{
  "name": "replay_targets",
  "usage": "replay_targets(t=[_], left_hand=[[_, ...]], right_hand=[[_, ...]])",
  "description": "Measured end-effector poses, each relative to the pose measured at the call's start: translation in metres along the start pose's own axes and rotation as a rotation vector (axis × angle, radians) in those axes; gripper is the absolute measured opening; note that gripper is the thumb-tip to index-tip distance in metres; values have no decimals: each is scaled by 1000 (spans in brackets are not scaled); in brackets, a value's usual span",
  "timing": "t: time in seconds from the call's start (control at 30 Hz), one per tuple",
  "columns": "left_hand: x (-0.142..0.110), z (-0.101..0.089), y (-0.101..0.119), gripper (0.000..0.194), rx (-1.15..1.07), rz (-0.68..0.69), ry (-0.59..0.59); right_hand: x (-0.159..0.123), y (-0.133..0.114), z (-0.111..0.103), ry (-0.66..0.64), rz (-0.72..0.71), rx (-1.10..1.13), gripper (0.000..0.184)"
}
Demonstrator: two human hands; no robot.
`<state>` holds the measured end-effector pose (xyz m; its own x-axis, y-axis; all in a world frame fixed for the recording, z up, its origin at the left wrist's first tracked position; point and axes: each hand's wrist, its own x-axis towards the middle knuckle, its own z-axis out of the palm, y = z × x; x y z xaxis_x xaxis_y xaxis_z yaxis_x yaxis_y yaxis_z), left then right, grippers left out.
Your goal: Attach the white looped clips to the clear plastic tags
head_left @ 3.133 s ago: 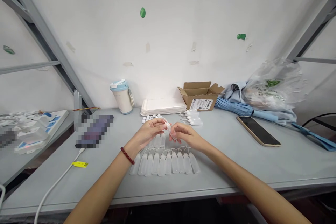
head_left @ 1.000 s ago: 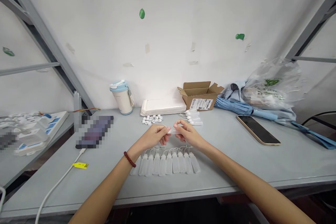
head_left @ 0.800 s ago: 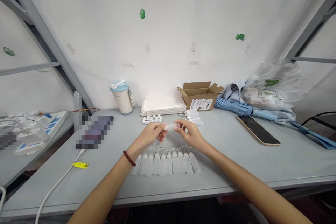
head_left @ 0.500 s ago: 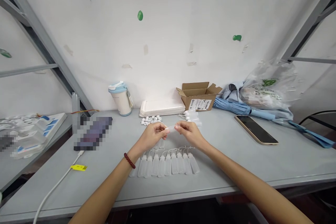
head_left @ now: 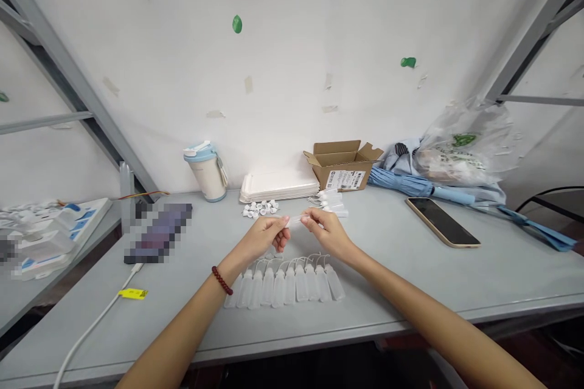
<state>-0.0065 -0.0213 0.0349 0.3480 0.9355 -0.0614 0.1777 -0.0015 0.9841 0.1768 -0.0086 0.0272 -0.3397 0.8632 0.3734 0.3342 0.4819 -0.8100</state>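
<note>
Above the middle of the desk, a small translucent plastic bottle [head_left: 295,220] lies sideways between my two hands. My left hand [head_left: 269,236] pinches one end between thumb and fingers. The other end is in the fingertips of my right hand [head_left: 326,230]. My fingers cover both ends, so the details there are hidden. Just below the hands, a row of similar squeeze bottles [head_left: 278,289] lies on the desk, with thin white cords at their necks. Behind my left hand is a cluster of small white caps [head_left: 260,209]. Several more bottles [head_left: 333,200] lie behind my right hand.
A stack of white trays [head_left: 279,186] and an open cardboard box [head_left: 344,170] stand by the wall. A tumbler [head_left: 206,173] is to their left. Phones lie at left [head_left: 159,234] and right [head_left: 442,222]. A blue umbrella [head_left: 406,182] and plastic bag [head_left: 469,146] are at back right.
Both hands stay on the bottle, which has gone from tilted and mostly covered to lying sideways between them. My fingers have shifted along it. The view has swung slightly right.
</note>
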Motion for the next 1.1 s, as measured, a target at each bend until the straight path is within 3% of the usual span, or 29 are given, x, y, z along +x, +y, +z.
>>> replay_targets(t=[0.3, 0.7, 0.87, 0.97, 1.1], left_hand=[[-2, 1, 1, 40, 75, 50, -3], [-6, 1, 3, 35, 379, 201, 37], [-5, 2, 4, 37, 358, 213, 97], [-1, -1, 5, 42, 244, 171, 177], [5, -21, 1, 46, 156, 82, 362]], right_hand=[[3, 3, -5, -114, 32, -50, 35], [6, 12, -4, -192, 212, 212, 44], [6, 6, -1, -202, 308, 418, 44], [9, 5, -5, -158, 323, 475, 44], [18, 16, -24, 51, 280, 355, 41]])
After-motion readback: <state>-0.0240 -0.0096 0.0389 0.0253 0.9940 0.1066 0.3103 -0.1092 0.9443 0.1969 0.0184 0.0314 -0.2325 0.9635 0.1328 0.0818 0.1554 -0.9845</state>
